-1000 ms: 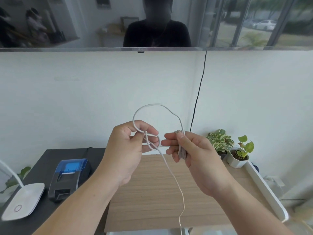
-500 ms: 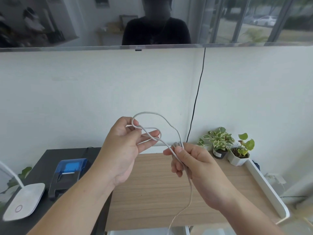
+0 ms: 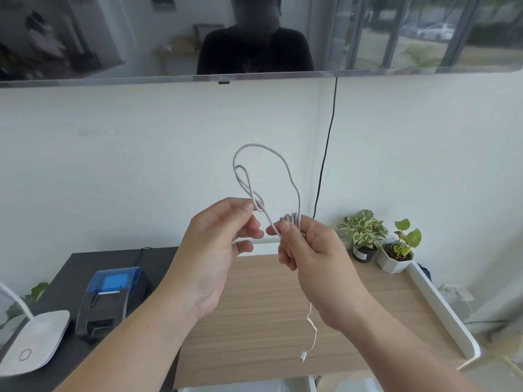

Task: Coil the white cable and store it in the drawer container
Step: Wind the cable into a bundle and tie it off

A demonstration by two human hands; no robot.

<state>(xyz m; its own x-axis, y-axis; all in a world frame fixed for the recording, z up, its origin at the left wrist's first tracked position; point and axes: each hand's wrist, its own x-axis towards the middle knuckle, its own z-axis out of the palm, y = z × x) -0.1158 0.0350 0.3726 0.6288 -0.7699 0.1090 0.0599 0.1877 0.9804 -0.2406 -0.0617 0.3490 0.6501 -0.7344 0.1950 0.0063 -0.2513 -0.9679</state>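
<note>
I hold the white cable (image 3: 285, 165) in the air above the wooden tabletop (image 3: 254, 306). My right hand (image 3: 308, 250) grips a bundle of several coils between thumb and fingers. My left hand (image 3: 218, 244) pinches a strand just left of it, and two loops rise above both hands, a large one and a narrow one inside it. The cable's free end hangs below my right wrist, its small white plug (image 3: 303, 357) dangling over the table. The top edge of a white container (image 3: 240, 388) shows at the bottom of the frame; I cannot tell whether it is the drawer.
A blue-lidded label printer (image 3: 110, 298) and a white lamp base (image 3: 31, 340) sit on the dark desk at left. Two potted plants (image 3: 379, 239) stand at the back right. A white rail (image 3: 444, 309) edges the table's right side. A black wire (image 3: 325, 154) runs down the wall.
The loop has grown taller and now stands above both hands. The hanging tail has shortened, so its plug is now in view. Both hands sit a little higher and closer together.
</note>
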